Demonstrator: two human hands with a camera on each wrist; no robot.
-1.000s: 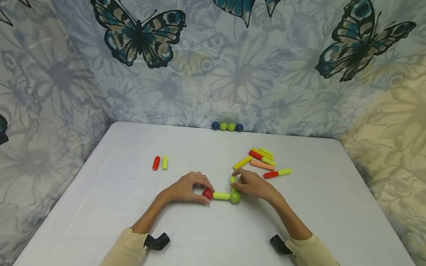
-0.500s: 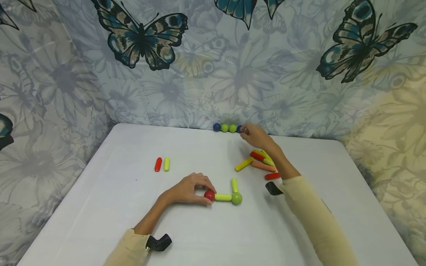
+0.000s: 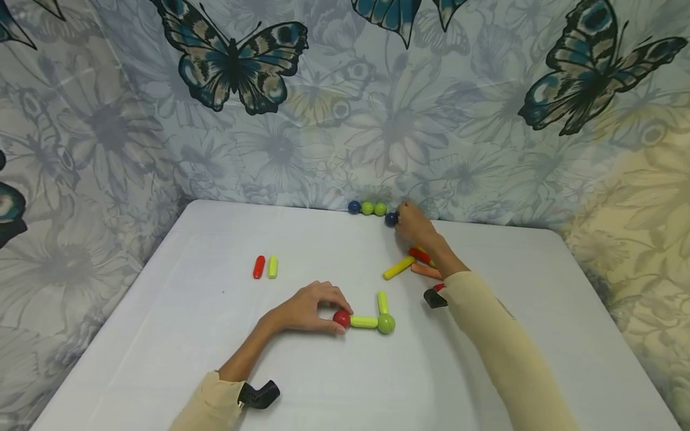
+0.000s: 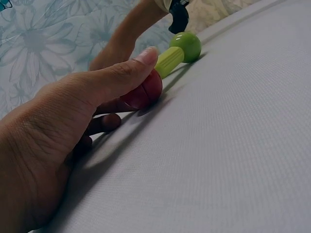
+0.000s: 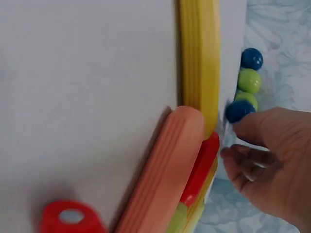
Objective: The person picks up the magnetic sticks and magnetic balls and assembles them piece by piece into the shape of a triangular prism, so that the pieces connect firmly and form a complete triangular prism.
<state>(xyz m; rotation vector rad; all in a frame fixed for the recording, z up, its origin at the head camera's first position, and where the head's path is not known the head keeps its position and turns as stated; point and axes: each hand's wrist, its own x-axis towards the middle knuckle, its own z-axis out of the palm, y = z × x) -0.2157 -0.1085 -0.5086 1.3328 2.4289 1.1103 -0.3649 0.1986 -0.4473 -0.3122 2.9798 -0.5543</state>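
Observation:
My left hand (image 3: 312, 308) grips a red ball (image 3: 341, 319) between thumb and fingers. A lime-green magnetic rod (image 3: 364, 322) joins the red ball to a green ball (image 3: 386, 324). From the green ball a second lime rod (image 3: 383, 301) points toward the back of the table. At the table's far edge my right hand (image 3: 416, 226) holds a dark blue ball (image 3: 392, 219) with the thumb against it; in the right wrist view the blue ball (image 5: 239, 111) sits at the thumb tip and the other fingers curl below.
Two green balls (image 3: 374, 208) and another blue ball (image 3: 354, 207) line the back edge. Yellow (image 3: 399, 268), red and orange rods (image 3: 426, 271) lie partly under the right forearm. A red rod (image 3: 259, 267) and a lime rod (image 3: 272, 267) lie at left.
My right hand left the upright lime rod, reached to the back row and pulled its right-end blue ball out toward the front. The left hand stays at the red ball.

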